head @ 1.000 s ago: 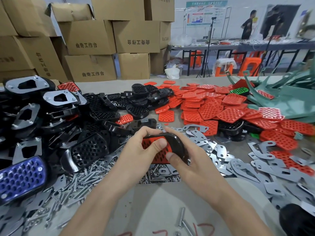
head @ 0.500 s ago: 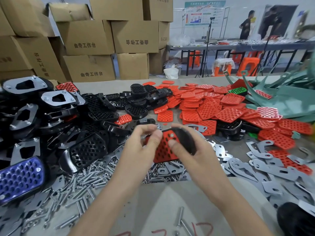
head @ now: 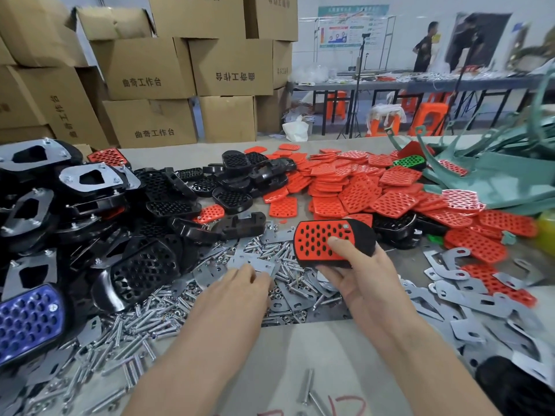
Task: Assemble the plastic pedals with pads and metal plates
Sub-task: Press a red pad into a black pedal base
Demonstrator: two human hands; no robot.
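My right hand holds a black plastic pedal with a red perforated pad seated in it, thumb on the pad, fingers underneath. My left hand is off the pedal and lies low over the heap of silver bolts and metal plates; its fingertips touch a plate, and whether they grip anything is hidden. Loose red pads are piled behind, bare black pedals at centre left.
Finished pedals with metal plates stack at the left, a blue-padded one at the near left. More metal plates spread to the right. Green plastic parts lie far right. Cardboard boxes stand behind the table.
My left hand has let go of the pedal and dropped left onto the bolts and plates. My right hand now holds the padded pedal alone, tilted pad side up.
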